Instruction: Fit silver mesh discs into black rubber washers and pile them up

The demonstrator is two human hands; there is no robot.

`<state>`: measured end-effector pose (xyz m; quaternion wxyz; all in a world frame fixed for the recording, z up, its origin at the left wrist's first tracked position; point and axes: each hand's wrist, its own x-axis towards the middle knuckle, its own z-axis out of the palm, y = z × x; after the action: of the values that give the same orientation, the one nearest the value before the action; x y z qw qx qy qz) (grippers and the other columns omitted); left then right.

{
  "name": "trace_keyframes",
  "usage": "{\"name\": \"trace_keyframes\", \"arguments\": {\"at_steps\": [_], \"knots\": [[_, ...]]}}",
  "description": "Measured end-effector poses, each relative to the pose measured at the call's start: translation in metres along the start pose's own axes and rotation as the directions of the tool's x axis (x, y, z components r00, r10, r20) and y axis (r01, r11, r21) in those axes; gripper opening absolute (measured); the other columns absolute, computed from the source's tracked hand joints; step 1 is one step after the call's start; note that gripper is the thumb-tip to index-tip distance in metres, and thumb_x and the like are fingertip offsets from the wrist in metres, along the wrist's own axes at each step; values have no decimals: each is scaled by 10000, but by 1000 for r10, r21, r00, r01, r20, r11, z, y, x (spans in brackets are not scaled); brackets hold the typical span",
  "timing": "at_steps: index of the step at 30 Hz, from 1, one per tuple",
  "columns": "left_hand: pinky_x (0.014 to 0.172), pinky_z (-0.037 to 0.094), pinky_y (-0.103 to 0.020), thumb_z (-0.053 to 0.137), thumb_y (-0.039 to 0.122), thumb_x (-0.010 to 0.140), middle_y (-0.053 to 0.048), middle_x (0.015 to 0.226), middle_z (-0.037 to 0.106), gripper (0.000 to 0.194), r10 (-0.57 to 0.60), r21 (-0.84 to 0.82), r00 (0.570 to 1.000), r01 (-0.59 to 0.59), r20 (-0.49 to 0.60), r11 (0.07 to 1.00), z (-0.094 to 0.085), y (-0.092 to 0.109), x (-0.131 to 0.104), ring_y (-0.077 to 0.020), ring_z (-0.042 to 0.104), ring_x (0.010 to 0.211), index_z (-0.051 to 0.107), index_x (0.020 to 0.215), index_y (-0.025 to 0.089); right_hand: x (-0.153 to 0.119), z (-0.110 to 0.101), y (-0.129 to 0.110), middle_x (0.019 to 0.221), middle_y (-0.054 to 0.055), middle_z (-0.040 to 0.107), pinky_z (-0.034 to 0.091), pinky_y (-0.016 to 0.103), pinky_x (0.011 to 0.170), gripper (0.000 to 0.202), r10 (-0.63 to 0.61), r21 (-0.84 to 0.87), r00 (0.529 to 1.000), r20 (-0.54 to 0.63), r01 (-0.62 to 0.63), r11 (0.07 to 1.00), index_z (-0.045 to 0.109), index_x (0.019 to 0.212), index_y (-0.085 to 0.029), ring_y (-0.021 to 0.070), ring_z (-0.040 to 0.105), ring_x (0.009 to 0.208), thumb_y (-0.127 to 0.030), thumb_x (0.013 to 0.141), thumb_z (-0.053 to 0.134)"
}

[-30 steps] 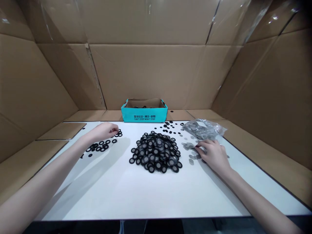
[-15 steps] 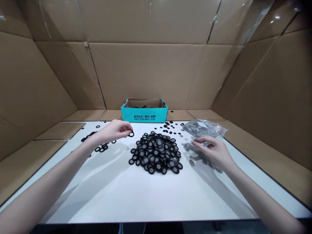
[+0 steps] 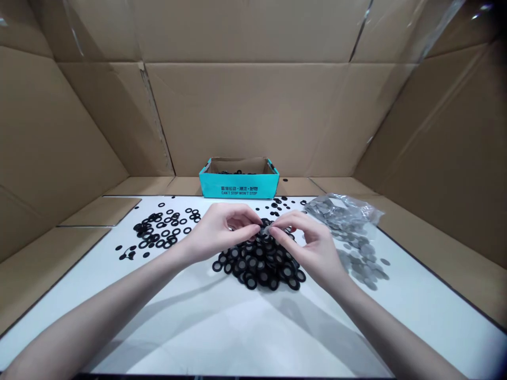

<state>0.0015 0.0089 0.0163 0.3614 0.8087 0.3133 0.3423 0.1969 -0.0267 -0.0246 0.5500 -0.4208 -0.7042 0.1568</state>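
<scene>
Above the pile of black rings with grey centres, my two hands meet fingertip to fingertip. My left hand pinches a black ring, which is partly hidden by the fingers and blends into the dark pile behind. In my right hand, thumb and forefinger close on a small grey disc at the ring's edge. Whether the disc sits inside the ring I cannot tell. Loose black rings lie to the left, and loose grey discs lie to the right.
A turquoise cardboard box with black pieces inside stands at the back. A clear plastic bag of grey discs lies at the back right. Small black pieces are scattered on the white table. Cardboard walls surround it.
Both hands have come together over the pile: the left moved right with its black ring, the right moved left from the grey discs. A grey disc now shows at the right fingertips.
</scene>
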Motion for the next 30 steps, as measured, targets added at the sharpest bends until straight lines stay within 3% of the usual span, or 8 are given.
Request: {"name": "trace_keyframes", "arguments": {"at_steps": [12, 20, 30], "knots": [[637, 523, -212, 653, 247, 841, -49, 826, 706, 135, -53, -129, 998, 56, 29, 990, 0, -8, 3, -135, 658, 726, 683, 896, 128, 7, 13, 11, 793, 37, 673, 494, 330, 716, 160, 28, 30, 998, 61, -30, 999, 662, 751, -222, 185, 608, 770, -286, 886, 607], [597, 452, -202, 548, 261, 909, -22, 773, 658, 162, -14, 82, 994, 5, 105, 997, 0, -10, 4, -112, 585, 677, 638, 850, 140, 2, 16, 17, 842, 43, 648, 483, 329, 777, 159, -8, 29, 995, 102, 5, 1000, 604, 758, -222, 188, 609, 839, -231, 911, 561], [605, 457, -211, 540, 277, 905, -16, 785, 639, 142, -15, 105, 992, 2, 125, 994, 5, -11, 4, -118, 577, 683, 591, 839, 162, -6, 10, 22, 890, 59, 658, 512, 363, 805, 86, -42, 22, 992, 115, 40, 999, 623, 813, -234, 218, 626, 898, -253, 891, 592]]}}
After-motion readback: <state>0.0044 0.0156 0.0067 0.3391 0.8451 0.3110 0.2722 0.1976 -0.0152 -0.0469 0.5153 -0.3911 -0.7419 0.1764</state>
